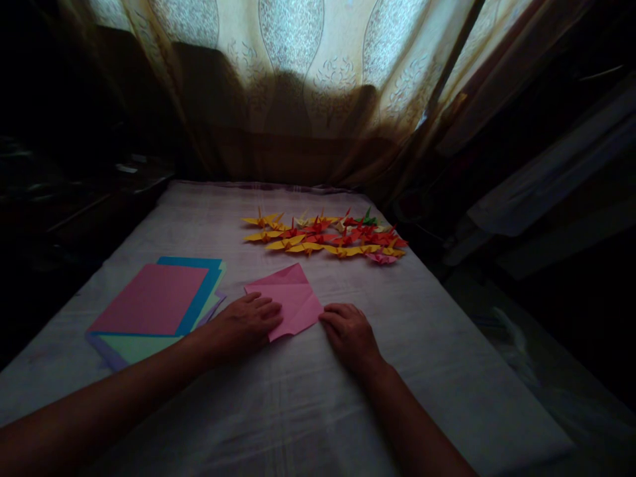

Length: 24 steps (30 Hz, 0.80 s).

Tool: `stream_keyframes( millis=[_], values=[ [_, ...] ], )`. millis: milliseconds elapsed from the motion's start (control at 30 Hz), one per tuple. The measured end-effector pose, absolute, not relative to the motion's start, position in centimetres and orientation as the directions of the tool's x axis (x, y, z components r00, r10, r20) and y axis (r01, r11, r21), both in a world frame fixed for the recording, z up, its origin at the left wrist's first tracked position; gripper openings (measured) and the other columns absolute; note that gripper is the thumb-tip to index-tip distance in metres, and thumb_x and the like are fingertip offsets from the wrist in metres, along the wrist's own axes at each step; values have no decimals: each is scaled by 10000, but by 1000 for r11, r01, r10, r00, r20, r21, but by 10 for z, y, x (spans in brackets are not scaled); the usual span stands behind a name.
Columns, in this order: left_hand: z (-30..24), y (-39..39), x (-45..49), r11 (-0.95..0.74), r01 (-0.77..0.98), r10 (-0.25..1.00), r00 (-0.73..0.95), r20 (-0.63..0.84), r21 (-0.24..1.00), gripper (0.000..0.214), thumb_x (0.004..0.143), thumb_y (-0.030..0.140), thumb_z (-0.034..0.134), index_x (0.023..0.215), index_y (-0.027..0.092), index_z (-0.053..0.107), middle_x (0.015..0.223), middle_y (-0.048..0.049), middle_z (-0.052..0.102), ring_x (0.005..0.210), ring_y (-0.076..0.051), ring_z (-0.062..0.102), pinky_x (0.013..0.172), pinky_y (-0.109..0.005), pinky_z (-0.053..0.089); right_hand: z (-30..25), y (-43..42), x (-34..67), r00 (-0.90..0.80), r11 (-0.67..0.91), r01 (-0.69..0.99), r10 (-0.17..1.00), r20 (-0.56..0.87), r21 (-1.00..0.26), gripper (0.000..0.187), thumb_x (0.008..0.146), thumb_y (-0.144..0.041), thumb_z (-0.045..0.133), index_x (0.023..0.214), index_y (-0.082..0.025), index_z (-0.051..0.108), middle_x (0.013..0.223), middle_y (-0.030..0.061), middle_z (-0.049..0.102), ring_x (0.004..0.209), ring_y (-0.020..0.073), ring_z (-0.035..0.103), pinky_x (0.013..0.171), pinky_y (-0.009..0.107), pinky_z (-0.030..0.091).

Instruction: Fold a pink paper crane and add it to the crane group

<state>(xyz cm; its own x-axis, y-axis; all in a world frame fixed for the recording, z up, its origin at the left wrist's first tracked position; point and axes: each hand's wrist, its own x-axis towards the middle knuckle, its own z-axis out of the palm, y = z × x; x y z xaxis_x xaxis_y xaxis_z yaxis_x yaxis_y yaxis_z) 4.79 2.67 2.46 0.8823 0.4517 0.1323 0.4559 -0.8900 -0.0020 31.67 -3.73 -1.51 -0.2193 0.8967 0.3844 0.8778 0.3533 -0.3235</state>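
A folded pink paper sheet (291,298) lies on the white cloth-covered table (308,397) in front of me. My left hand (243,324) rests flat on the sheet's near left corner with its fingers stretched out. My right hand (350,331) lies on the cloth at the sheet's right corner, fingertips touching its edge, fingers curled a little and nothing in them.
A stack of coloured paper sheets (159,301), pink on top, lies to the left. Several folded paper cranes (325,237) in yellow, red, pink and green sit in rows farther back. A patterned curtain (298,86) hangs behind the table. Dark furniture flanks both sides.
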Motion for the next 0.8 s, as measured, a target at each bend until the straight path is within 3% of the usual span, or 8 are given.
stream_keyframes(
  millis=[200, 467, 667, 800],
  values=[
    [18, 27, 41, -921, 382, 391, 903, 179, 84, 284, 935, 230, 491, 1162, 197, 659, 1208, -102, 683, 1051, -235, 658, 940, -383, 493, -10, -39, 315, -235, 356, 882, 901, 366, -309, 279, 901, -213, 557, 1145, -237, 688, 1083, 83, 688, 999, 227, 596, 874, 377, 454],
    [4, 26, 34, -866, 427, 491, 825, 280, 262, 325, 1007, 349, 432, 1080, 232, 727, 1179, -81, 712, 1098, -235, 661, 962, -425, 522, -3, -26, 312, -318, 418, 875, 876, 362, -243, 164, 921, -277, 597, 1025, -275, 724, 1040, 59, 686, 971, 217, 588, 867, 377, 427],
    [0, 27, 34, -829, 456, 552, 757, 350, 323, 267, 982, 319, 484, 1009, 228, 734, 1080, -53, 745, 1082, -229, 664, 921, -401, 548, -7, -28, 305, -361, 479, 826, 855, 372, -298, 260, 858, -353, 686, 1101, -262, 694, 1196, 99, 640, 1115, 265, 559, 946, 437, 423],
    [1, 24, 34, -828, 448, 555, 738, 383, 336, 232, 981, 287, 498, 1012, 224, 719, 1059, -44, 747, 1060, -231, 668, 899, -406, 552, -11, -28, 305, -299, 449, 830, 859, 416, -331, 143, 892, -282, 641, 1009, -277, 723, 1162, 85, 649, 1092, 245, 573, 923, 419, 433]
  ],
)
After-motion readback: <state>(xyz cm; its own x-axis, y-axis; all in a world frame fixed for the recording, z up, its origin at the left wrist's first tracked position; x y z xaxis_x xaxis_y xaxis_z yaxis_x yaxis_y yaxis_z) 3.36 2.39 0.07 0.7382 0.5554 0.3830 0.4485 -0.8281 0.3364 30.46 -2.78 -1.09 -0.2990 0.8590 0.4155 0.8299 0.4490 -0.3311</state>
